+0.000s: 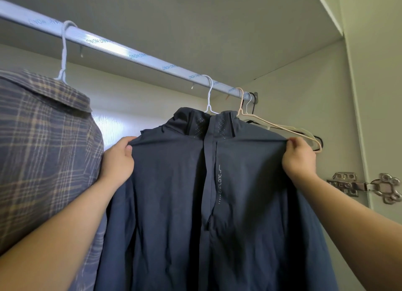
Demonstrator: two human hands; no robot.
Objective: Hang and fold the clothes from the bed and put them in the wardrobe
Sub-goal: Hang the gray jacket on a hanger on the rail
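Reaching up & inward w/ both forearms raised. Pinching dark jacket (217, 203) at shoulders: one side w/ left hand (118, 160), other w/ right hand (299, 158), fabric bunched at each grip. Best to tug both sides outward evenly, keeping collar centred on white hanger (209, 95), already hooked over rod (130, 53) inside wardrobe (304, 84). Mind plaid shirt (43, 149) crowding at left, empty hangers (282, 127) just beside right hand.

EXPLORE on jacket (217, 214), HONG on rail (121, 48)
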